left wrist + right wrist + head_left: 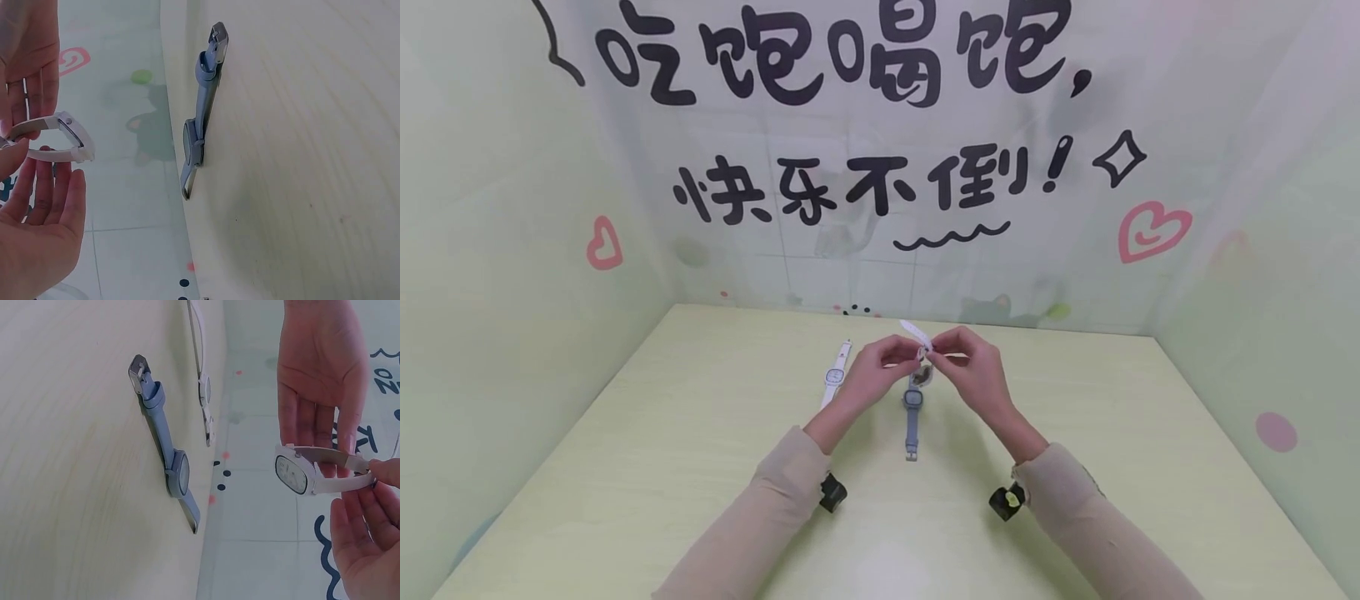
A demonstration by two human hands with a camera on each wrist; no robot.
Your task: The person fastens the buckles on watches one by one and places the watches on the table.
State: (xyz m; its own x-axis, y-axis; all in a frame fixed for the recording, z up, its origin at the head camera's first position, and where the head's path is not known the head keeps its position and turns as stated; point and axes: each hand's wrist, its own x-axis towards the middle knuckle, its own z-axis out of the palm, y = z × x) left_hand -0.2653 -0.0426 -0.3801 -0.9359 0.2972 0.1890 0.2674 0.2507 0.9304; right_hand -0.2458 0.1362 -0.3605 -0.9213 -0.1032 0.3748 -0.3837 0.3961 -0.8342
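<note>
The left hand [874, 367] and right hand [976, 371] are pinching the white watch [305, 480] by its strap [340, 484], fingertips close together above the bench [587, 458]. Neither hand is sitting nearer: the looped watch is hanging between them, long axis roughly upright, dial [291, 474] below the fingertips, free strap tip [913, 332] pointing up.

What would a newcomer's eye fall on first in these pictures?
Probably the large black lettering across the back wall comes first. Next, near the middle of the head view, the left hand and right hand hold a white watch between them. On the table lies a blue-grey watch, with a second white watch to its left.
</note>
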